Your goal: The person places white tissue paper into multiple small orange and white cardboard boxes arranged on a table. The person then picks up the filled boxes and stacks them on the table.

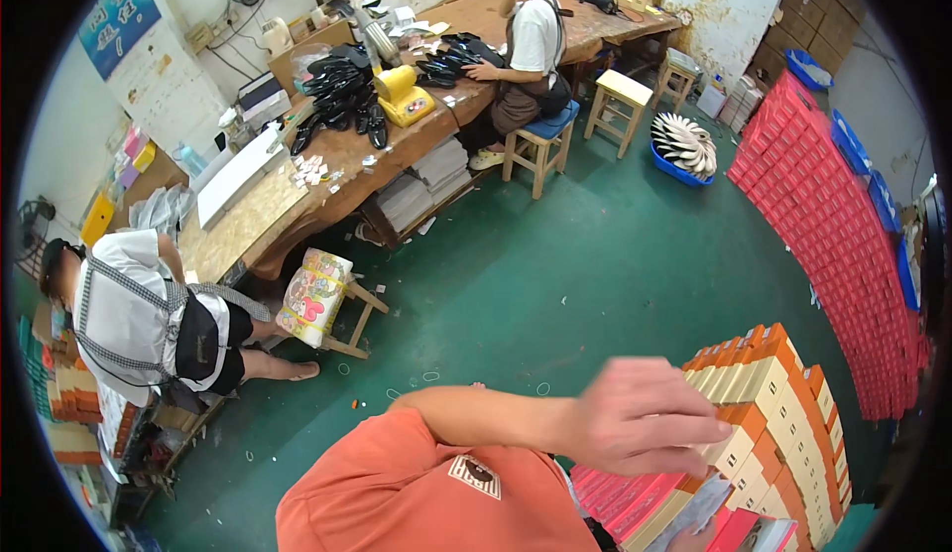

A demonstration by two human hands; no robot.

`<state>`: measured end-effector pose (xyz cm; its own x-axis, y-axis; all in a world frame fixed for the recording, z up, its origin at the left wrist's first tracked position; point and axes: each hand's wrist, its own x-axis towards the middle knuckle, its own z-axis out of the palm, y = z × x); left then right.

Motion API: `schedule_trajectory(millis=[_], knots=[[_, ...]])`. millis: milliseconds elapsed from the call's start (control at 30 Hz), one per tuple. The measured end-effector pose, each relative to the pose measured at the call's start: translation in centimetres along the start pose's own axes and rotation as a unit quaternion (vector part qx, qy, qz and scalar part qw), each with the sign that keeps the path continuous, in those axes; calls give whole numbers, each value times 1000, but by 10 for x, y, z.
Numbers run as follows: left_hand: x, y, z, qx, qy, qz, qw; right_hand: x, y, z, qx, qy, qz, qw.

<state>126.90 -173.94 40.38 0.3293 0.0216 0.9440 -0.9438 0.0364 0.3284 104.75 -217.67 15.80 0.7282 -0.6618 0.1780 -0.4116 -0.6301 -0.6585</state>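
Observation:
My left hand [650,418] reaches to the right across my orange-sleeved body. Its fingers are stretched out and slightly bent, with nothing visible in them. They hover in front of stacked cream and orange boxes [783,423]; whether they touch is unclear. Below it lie flat pink-red boxes [620,502]. Only a sliver of my right hand [694,538] shows at the bottom edge, beside a greyish sheet [694,514] and an open pink-red box [739,529]. Its fingers are mostly hidden, so its grip is not visible.
A long wall of stacked red boxes [823,235] curves along the right. Across the green floor [476,314], two people work at a wooden workbench [327,190] with black shoes [342,91] and a yellow machine [402,96]. Stools [620,106] and a blue basket [684,167] stand about.

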Motion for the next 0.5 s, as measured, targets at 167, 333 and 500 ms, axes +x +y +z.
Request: schedule_trajectory(millis=[167,333,500], knots=[[55,59,-97,309,177,85,930,16,-152,68,32,-37,-58,997],[60,102,-147,492,71,98,862,3,-223,162,44,-215,-210,953],[47,142,-149,618,95,60,778,-8,-252,266,35,-399,-323,858]])
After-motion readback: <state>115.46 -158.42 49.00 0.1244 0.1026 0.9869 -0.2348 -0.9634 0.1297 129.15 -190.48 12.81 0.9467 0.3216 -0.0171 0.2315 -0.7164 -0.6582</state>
